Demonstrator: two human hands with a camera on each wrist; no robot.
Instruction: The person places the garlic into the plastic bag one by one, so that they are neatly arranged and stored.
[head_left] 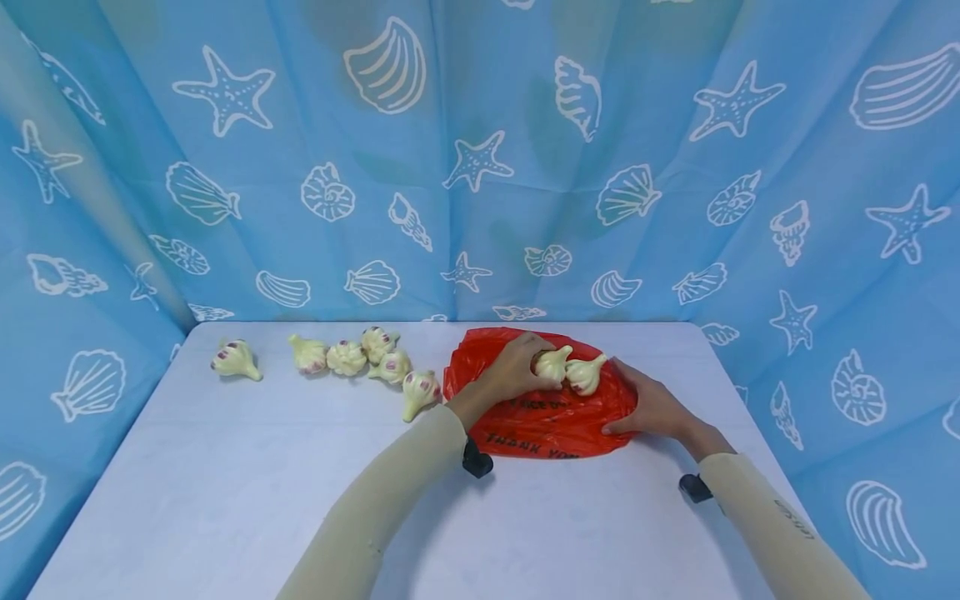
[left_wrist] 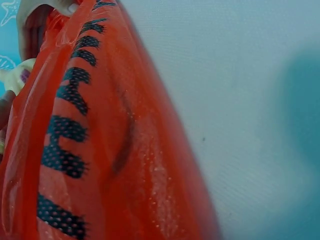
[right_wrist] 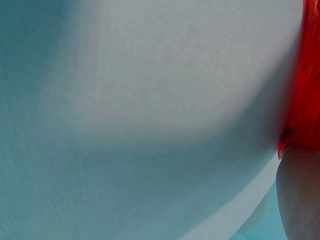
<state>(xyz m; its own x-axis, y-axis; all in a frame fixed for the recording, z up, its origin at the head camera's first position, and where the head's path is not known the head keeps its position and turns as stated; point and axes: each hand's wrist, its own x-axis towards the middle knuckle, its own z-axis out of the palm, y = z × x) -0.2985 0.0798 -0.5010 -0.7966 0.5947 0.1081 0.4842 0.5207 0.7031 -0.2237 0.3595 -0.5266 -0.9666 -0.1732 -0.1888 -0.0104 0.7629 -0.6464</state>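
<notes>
A red plastic bag (head_left: 555,429) with black lettering lies on the table, bulging. My left hand (head_left: 517,367) is over it, fingers and thumb around a pale garlic bulb (head_left: 553,364). Touching that bulb on its right, a second garlic bulb (head_left: 584,377) rests on the bag. At the bag's right side my right hand (head_left: 651,404) grips the plastic, thumb in front. The left wrist view shows the bag (left_wrist: 110,125) up close, with part of a bulb (left_wrist: 20,76) behind its edge. Only a thumb (right_wrist: 299,190) against the red plastic shows in the right wrist view.
Several garlic bulbs (head_left: 347,358) sit in a loose group left of the bag, the nearest bulb (head_left: 420,392) close to its edge. One more bulb (head_left: 236,359) lies at the far left of the white table (head_left: 225,483). A blue shell-print curtain (head_left: 480,225) hangs behind.
</notes>
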